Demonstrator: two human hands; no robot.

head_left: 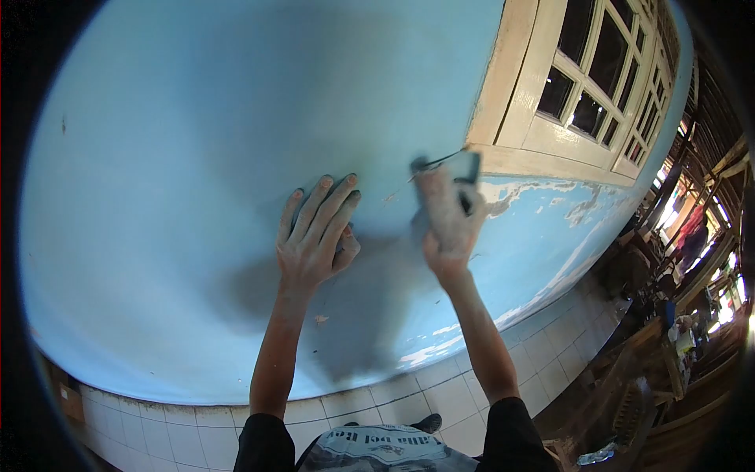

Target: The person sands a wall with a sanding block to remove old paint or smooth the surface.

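Observation:
My left hand [318,232] lies against the light blue wall [157,197], its fingers stretched out and pointing up. To its right, just below the window frame's lower corner, my right hand [450,216] is smeared by motion. It grips a flat grey sheet with dark edges [472,165], which looks like sandpaper and sits close to the wall. The blur hides the sheet's details. Beside the right hand, paint has peeled off in whitish patches [503,197]. Both hands look dusty.
A cream window frame [535,161] with glass panes borders the wall at upper right. Pale floor tiles [189,440] run along the wall's foot. Wooden pieces and clutter [629,409] lie at the lower right, with a clear plastic item [595,455] among them.

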